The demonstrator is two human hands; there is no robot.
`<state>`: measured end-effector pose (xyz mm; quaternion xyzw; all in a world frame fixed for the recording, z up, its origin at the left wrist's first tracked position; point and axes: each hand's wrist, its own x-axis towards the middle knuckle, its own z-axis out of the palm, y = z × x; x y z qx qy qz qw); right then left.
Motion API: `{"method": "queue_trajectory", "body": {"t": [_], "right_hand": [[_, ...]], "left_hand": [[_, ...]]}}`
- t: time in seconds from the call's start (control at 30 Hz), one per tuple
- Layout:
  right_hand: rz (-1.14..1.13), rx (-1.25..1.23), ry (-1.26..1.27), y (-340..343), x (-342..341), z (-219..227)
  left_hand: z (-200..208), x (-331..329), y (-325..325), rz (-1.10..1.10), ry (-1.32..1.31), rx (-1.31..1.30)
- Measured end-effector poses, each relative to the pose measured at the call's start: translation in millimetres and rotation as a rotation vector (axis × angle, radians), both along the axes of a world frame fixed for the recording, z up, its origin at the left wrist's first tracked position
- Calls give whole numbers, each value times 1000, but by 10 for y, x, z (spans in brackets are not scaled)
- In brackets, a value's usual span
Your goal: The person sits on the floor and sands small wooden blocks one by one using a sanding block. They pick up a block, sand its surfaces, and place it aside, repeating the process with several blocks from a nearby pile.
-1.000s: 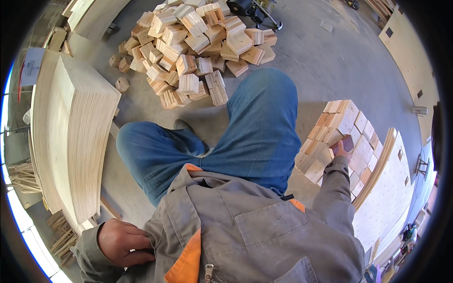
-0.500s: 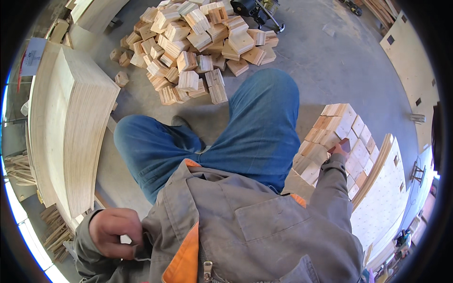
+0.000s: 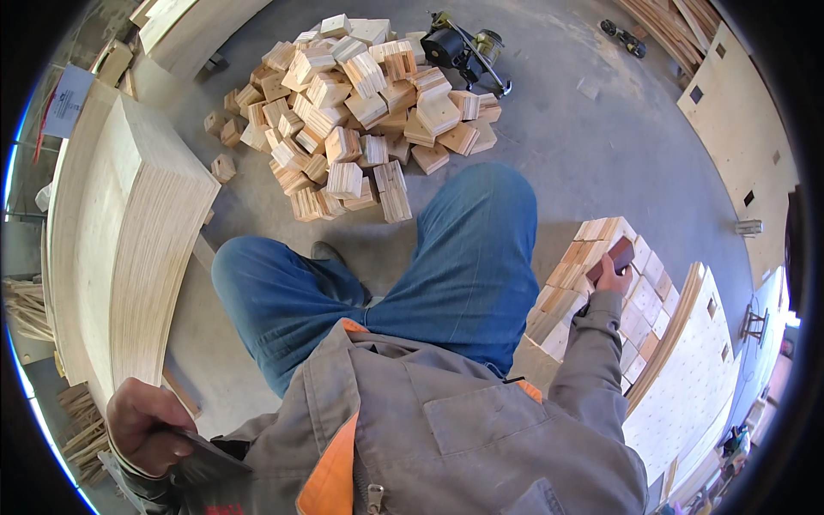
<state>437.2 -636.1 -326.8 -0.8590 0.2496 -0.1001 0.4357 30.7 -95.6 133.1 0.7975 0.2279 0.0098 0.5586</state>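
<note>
My right hand point(image 3: 609, 279) grips a reddish-brown flat block point(image 3: 621, 253) over the top of a neat stack of pale wooden blocks point(image 3: 575, 266), to the right of my knee. Whether the block touches the stack I cannot tell. At the lower left, my left hand point(image 3: 148, 425) is closed on a dark, flat, straight-edged thing point(image 3: 210, 457) beside my jacket. Its exact kind does not show, and its far end lies against the jacket. Ahead of my feet is a loose heap of wooden blocks point(image 3: 343, 120), many with layered edges.
A tall pile of plywood sheets point(image 3: 159, 232) stands close on my left. A power tool point(image 3: 463, 53) lies behind the heap. Sheets with square holes point(image 3: 687, 369) lean beside the stack, and another holed panel point(image 3: 742, 120) stands at the far right. Wood scraps point(image 3: 86, 433) lie lower left.
The view has tilted slightly upward. My left hand has moved outward to the left, and the dark flat thing now shows in it. The reddish-brown block in my right hand shows more fully.
</note>
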Motion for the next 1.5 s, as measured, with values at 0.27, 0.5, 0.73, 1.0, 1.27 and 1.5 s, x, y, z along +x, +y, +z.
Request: {"method": "queue_trajectory", "body": {"t": [0.27, 0.5, 0.73, 1.0, 1.27, 1.5], "right_hand": [[237, 308, -181, 870, 222, 816], [387, 749, -299, 1726, 338, 1311], [615, 862, -244, 2684, 216, 1545], [760, 1025, -96, 3279, 69, 1611], [831, 1084, 116, 3477, 13, 1516], [804, 1066, 218, 3566, 13, 1655]], "left_hand": [[-428, -183, 587, -291, 228, -67], [-1033, 292, 781, -43, 122, -154], [-1669, 948, 498, -146, -66, -366], [-2041, 1084, 502, -465, 115, -156], [-3633, 1723, 1142, 331, 87, -292], [-4797, 2143, 1445, 356, 192, 216]]}}
